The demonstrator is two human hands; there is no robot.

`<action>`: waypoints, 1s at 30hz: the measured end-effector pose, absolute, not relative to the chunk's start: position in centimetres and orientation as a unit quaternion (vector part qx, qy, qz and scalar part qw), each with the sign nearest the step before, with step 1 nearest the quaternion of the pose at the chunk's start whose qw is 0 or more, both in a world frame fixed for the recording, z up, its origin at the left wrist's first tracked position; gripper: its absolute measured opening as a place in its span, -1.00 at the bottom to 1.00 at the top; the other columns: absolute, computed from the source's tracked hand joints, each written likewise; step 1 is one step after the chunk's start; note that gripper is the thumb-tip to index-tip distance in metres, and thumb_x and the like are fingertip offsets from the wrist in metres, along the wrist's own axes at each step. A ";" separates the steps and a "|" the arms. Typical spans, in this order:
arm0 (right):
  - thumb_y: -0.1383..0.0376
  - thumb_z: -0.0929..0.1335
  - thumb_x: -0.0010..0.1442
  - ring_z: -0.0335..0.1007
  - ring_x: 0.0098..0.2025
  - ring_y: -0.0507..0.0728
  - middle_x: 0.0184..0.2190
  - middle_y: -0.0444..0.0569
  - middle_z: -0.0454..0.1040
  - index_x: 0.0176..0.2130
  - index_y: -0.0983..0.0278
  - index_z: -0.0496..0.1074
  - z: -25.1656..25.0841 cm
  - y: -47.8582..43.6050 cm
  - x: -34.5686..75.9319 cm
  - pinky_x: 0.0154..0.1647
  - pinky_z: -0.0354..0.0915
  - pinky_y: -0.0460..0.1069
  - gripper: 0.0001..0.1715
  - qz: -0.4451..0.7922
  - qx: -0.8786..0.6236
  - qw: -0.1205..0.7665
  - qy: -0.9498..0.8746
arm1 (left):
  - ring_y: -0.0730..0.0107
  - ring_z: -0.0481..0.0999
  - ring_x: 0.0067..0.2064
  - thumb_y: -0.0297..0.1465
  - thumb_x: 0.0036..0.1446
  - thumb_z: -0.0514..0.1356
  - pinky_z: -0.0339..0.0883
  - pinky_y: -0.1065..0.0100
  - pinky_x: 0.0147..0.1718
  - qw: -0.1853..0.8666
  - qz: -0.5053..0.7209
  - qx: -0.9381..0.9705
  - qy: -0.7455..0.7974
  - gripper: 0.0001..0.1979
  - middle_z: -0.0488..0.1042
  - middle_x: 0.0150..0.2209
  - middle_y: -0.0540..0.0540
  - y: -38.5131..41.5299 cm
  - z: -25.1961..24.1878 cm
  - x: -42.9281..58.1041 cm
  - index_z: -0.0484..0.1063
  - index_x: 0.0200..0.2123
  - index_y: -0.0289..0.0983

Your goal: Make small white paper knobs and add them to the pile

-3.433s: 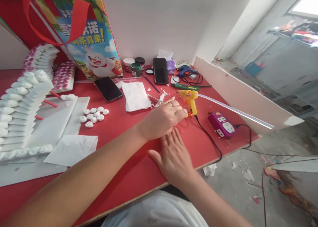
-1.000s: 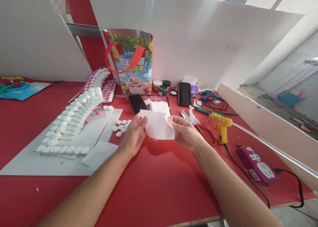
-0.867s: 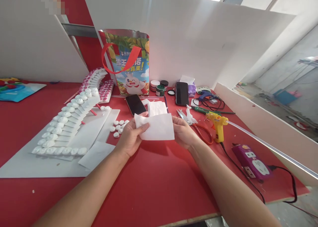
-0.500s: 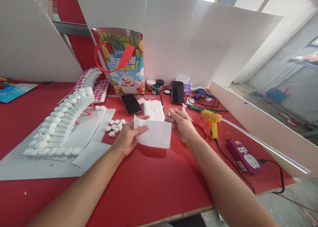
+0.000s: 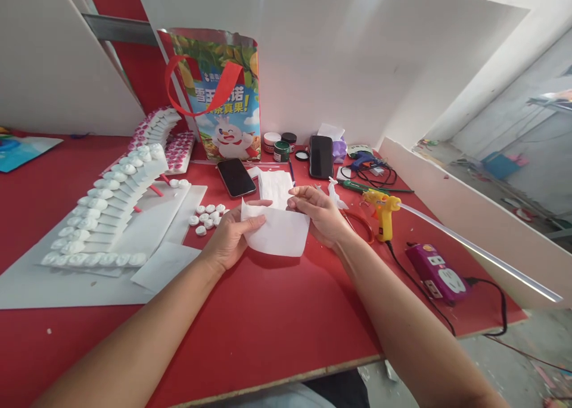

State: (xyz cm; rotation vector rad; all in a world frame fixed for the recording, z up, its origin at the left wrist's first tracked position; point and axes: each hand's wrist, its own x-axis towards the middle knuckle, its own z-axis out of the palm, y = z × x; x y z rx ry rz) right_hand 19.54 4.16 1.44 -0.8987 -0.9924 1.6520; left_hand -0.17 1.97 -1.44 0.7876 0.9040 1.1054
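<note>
My left hand (image 5: 236, 235) is closed on a thin white tissue (image 5: 279, 232), thumb on top near its left edge. The sheet hangs above the red table, its lower edge curved. Over its upper right corner my right hand (image 5: 316, 210) is pinched, fingertips together; anything between them is too small to make out. Just behind lies a stack of white tissues (image 5: 274, 184). Left of my left hand sit several small white paper rosettes (image 5: 207, 218). Farther left, a curved white stepped piece (image 5: 114, 199) carries rows of such rosettes and rests on a white board (image 5: 44, 289).
A yellow glue gun (image 5: 383, 214) with a long clear stick stands at the right, near a purple power strip (image 5: 438, 271). At the back are a bright gift bag (image 5: 227, 110), two phones (image 5: 236, 177), paint jars (image 5: 281, 150) and red-handled pliers (image 5: 364, 226).
My right hand has moved slightly left, its pinched fingertips now above the sheet's top edge. The left hand keeps its hold on the tissue. The view has tilted down a little.
</note>
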 end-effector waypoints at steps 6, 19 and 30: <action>0.10 0.65 -0.13 0.30 -0.52 -0.04 -0.58 -0.19 0.43 -0.46 0.30 0.42 1.5 3.9 19.4 -0.41 0.19 -0.07 -0.51 0.657 -0.387 0.451 -0.464 | 0.38 0.45 -0.38 0.13 0.14 0.26 0.27 0.38 -0.42 0.630 0.494 0.463 0.381 -0.40 0.53 -0.29 -0.08 1.4 -1.4 0.0 0.57 -0.01 -0.25; 0.05 0.65 -0.17 0.33 -0.55 -0.01 -0.61 -0.14 0.47 -0.54 0.27 0.38 1.6 2.6 17.6 -0.48 0.25 -0.05 -0.48 0.610 -0.432 0.432 -0.505 | 0.45 0.29 -0.49 -0.06 0.23 0.26 0.15 0.40 -0.46 0.599 0.455 0.513 0.414 -0.63 0.40 -0.50 0.03 0.8 -1.0 0.7 0.42 -0.39 -0.25; 0.11 0.60 -0.02 0.42 -0.54 0.01 -0.52 -0.06 0.57 -0.46 0.30 0.47 1.6 2.6 17.8 -0.43 0.27 -0.04 -0.62 0.623 -0.376 0.456 -0.512 | 0.43 0.36 -0.41 -0.16 0.22 0.31 0.20 0.40 -0.40 0.591 0.497 0.506 0.386 -0.73 0.42 -0.44 0.03 0.9 -0.9 0.4 0.46 -0.36 -0.24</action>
